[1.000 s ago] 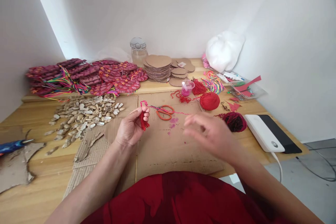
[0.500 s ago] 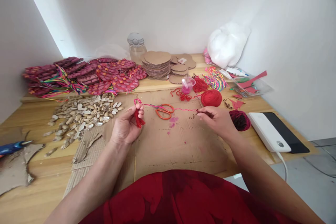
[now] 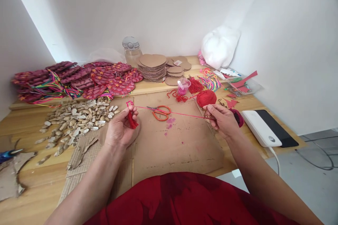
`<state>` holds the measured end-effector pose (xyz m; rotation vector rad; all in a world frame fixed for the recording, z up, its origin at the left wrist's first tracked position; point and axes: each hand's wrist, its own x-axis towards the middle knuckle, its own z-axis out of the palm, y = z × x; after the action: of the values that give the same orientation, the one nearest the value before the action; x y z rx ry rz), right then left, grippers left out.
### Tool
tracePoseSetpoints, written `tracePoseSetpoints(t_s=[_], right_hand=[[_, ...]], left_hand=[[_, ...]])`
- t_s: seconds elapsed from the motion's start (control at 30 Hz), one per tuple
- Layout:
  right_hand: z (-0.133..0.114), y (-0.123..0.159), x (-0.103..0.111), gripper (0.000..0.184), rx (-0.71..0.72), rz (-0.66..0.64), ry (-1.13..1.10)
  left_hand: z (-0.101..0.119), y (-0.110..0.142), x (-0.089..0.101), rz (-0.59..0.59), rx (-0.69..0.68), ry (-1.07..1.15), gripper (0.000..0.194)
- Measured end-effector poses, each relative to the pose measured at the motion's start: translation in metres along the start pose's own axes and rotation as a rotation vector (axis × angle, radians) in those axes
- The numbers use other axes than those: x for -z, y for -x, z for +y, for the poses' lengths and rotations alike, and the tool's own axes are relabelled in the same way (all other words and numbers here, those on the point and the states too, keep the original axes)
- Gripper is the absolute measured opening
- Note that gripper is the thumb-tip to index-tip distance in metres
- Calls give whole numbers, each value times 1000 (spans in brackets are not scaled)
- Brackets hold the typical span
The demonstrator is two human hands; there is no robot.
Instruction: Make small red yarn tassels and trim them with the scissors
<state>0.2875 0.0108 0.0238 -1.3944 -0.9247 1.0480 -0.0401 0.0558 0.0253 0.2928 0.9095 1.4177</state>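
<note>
My left hand [image 3: 121,124] is closed on a small red yarn tassel [image 3: 132,121], with a pink loop sticking up above the fingers. From there a strand of pink-red yarn [image 3: 182,114] runs taut across to my right hand [image 3: 221,117], which pinches its other end. Beneath the strand lie scissors [image 3: 161,113] with orange handles, blades slightly apart, on the cardboard sheet [image 3: 169,147]. Just behind my right hand sits a ball of red yarn [image 3: 206,97]. A dark red and brown ball of yarn [image 3: 239,117] is partly hidden by that hand.
Peanut shells [image 3: 76,121] are heaped at left, below decorated red pieces [image 3: 105,77]. Behind stand a jar [image 3: 132,54], stacked cardboard shapes [image 3: 152,66] and a plastic cup [image 3: 183,87]. A white power bank [image 3: 260,128] and a dark phone-like slab [image 3: 280,130] lie right.
The yarn between my hands has gone from slack to straight. My right hand has turned and gathered the yarn end into its fingers. The whole view has shifted slightly.
</note>
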Motion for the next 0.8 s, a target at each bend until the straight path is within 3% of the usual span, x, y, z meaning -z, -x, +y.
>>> tracePoseSetpoints(t_s=[0.23, 0.53, 0.8], right_hand=[[-1, 4, -1, 39, 0, 47, -5], [-5, 11, 4, 26, 323, 159, 296], [-15, 17, 11, 26, 286, 215, 251]], left_hand=[[0, 2, -2, 31, 12, -21, 18], [0, 3, -3, 50, -4, -34, 17], [-1, -3, 0, 63, -17, -48, 18]])
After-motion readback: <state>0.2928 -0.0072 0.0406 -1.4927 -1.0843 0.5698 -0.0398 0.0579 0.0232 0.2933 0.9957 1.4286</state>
